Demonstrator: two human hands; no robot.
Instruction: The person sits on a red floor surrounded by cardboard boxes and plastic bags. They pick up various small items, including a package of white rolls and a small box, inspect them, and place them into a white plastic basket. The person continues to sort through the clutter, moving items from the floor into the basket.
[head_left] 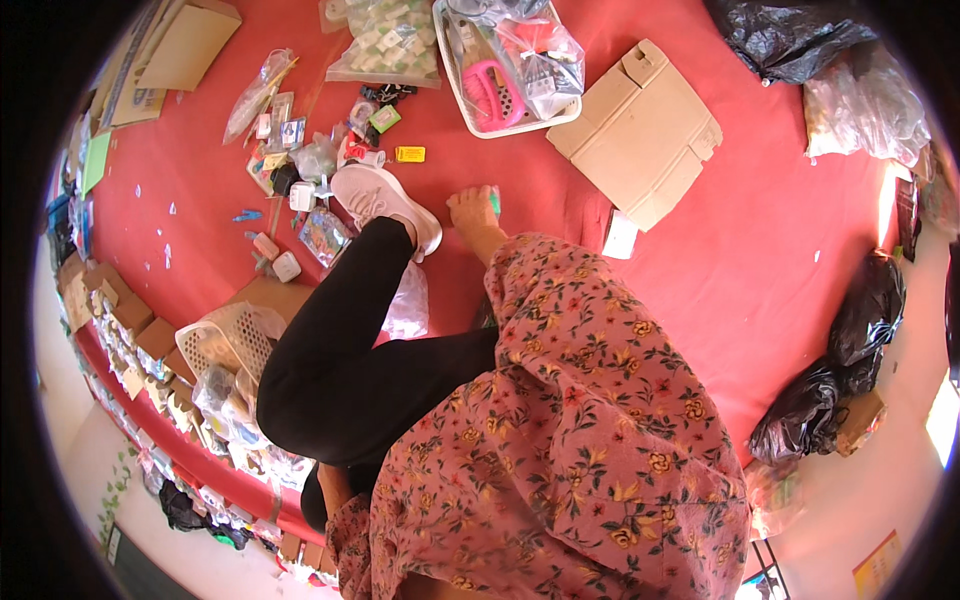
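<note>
My right hand (pixel 472 212) rests on the red cloth beside a pale pink sneaker (pixel 375 195), its fingers curled. A small green thing (pixel 496 200) shows at the edge of those fingers; it is too small to name. Just past the sneaker toe lie a yellow tag (pixel 410 154) and a green box (pixel 384 119). My left hand (pixel 335 484) shows only at the wrist by my bent knee, and its fingers are hidden behind my leg.
Ahead stands a white basket (pixel 512 128) holding a pink brush (pixel 490 95) and bagged items. Flattened cardboard (pixel 640 135) lies right of it. Small packets and chargers (pixel 301 196) are scattered on the left, near a perforated basket (pixel 225 335). Black bags (pixel 800 415) lie along the right side.
</note>
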